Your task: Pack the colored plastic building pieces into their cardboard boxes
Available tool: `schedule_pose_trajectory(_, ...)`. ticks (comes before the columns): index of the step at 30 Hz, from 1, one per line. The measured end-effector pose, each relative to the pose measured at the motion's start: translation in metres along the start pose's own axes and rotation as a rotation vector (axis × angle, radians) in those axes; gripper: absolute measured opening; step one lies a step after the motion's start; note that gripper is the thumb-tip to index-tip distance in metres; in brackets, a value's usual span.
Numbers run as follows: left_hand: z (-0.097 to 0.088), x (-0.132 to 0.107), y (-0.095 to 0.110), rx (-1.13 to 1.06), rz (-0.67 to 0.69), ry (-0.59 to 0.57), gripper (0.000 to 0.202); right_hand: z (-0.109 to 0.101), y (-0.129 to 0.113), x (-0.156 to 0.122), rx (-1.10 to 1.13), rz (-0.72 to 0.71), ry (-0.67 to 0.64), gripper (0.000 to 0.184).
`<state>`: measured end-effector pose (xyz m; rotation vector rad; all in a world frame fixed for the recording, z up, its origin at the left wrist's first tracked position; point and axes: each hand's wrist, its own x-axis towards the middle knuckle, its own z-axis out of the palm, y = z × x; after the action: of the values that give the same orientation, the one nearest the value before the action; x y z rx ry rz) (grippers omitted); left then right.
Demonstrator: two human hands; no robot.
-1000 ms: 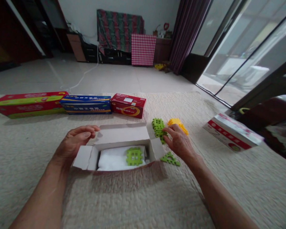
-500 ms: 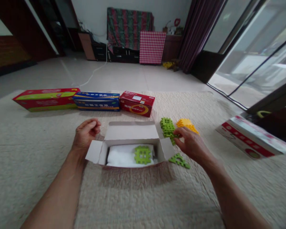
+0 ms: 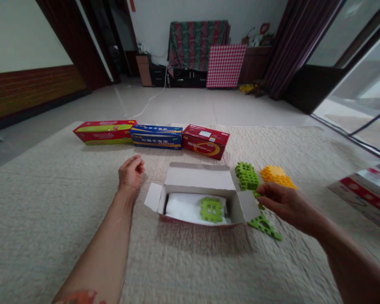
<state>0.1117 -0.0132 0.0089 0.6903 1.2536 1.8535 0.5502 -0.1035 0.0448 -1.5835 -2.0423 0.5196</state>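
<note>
An open cardboard box [image 3: 200,175] stands in front of me with its flaps spread. Inside, a green interlocking plastic block [image 3: 211,210] with a window pattern lies on white padding [image 3: 182,204]. My right hand [image 3: 281,204] is by the box's right flap, its fingers closed on a green block [image 3: 261,199] that the flap partly hides. Behind it sits a stack of green blocks [image 3: 246,174], and a triangular green piece [image 3: 266,228] lies nearer me. Left of the box, my left hand [image 3: 131,171] is loosely curled above the mat, with nothing visible in it.
Red-green [image 3: 106,133], blue [image 3: 156,137] and dark red [image 3: 205,141] boxes form a row behind the open box. Yellow blocks [image 3: 278,176] lie beyond my right hand. A white-and-red box [image 3: 367,196] is at far right, on the quilted mat [image 3: 183,270].
The view has swung left, so everything sits further right. My right hand has moved slightly toward me with a green block, away from the green stack. My left hand stays curled.
</note>
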Motion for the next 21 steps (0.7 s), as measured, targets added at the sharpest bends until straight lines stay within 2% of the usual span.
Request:
schedule_pose_trajectory(2,0.001,0.002,-0.006,0.139,0.046,0.076,0.026,-0.001,-0.003,0.000,-0.035,0.014,-0.112,0.016)
schedule_pose_trajectory(5,0.000,0.004,-0.013,0.393,0.131,0.129,0.024,0.000,-0.007,0.000,-0.161,0.047,-0.099,0.008)
schedule_pose_trajectory(9,-0.003,0.005,-0.019,0.641,0.213,-0.038,0.020,0.003,-0.011,-0.002,-0.252,0.052,-0.086,0.011)
schedule_pose_trajectory(11,-0.004,0.006,-0.020,0.677,0.226,-0.068,0.018,0.005,-0.013,-0.005,-0.287,0.031,-0.115,0.020)
schedule_pose_trajectory(15,-0.004,0.006,-0.019,0.667,0.210,-0.051,0.018,0.010,-0.013,-0.009,-0.324,-0.001,-0.158,0.033)
schedule_pose_trajectory(21,-0.002,0.005,-0.016,0.585,0.179,-0.059,0.023,0.026,-0.011,-0.013,-0.427,-0.016,-0.105,0.034)
